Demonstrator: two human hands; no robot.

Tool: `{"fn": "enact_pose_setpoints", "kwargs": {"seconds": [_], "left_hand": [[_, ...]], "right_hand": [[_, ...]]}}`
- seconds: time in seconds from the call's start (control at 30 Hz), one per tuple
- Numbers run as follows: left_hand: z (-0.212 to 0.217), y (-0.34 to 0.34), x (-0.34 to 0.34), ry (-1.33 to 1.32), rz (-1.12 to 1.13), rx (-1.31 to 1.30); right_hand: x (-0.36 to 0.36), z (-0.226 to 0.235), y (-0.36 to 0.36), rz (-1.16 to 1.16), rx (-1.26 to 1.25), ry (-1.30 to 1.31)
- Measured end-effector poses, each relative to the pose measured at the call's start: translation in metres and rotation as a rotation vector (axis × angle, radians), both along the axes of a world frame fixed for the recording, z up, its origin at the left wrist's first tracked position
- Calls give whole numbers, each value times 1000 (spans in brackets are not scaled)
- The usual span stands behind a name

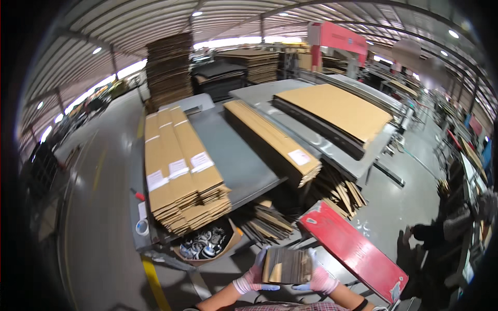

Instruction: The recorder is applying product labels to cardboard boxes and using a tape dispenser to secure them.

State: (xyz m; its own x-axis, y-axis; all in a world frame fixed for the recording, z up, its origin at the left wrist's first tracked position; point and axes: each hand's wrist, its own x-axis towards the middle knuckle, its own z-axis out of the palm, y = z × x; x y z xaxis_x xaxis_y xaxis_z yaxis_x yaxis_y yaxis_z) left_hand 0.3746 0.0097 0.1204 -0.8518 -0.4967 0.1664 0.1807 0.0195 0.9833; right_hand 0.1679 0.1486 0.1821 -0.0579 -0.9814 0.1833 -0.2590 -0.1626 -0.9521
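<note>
Close to my chest I hold a small stack of flat cardboard pieces [287,265] edge-up between both gloved hands. My left hand [252,277] grips its left side and my right hand [317,277] grips its right side. Just ahead of the stack, on the floor under the grey work table [236,155], lie loose piles of cardboard strips [267,222]. A red metal panel [354,249] slants past my right hand.
Bundles of folded cartons [179,171] with white labels lie on the table's left, a long carton bundle [273,140] on its right. A brown box of tape rolls [205,243] sits below. Tall cardboard stacks [168,67] stand behind. A person in dark clothes [446,228] stands at the right.
</note>
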Motion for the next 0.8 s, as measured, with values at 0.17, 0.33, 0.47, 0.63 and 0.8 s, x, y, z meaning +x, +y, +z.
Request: {"fn": "enact_pose_setpoints", "kwargs": {"seconds": [0.17,0.33,0.47,0.63,0.8], "left_hand": [[25,-22,72,-28,118,-709],[-19,-44,67,-83,190,-678],[34,-19,76,31,141,-683],[-17,-29,59,-29,205,-702],[5,-17,63,-67,148,-697]], "right_hand": [[31,-53,-37,199,-63,267],[16,-141,-51,228,171,172],[49,-9,-33,232,-192,234],[38,-44,-39,97,-157,413],[43,-20,-25,172,-35,228]]}}
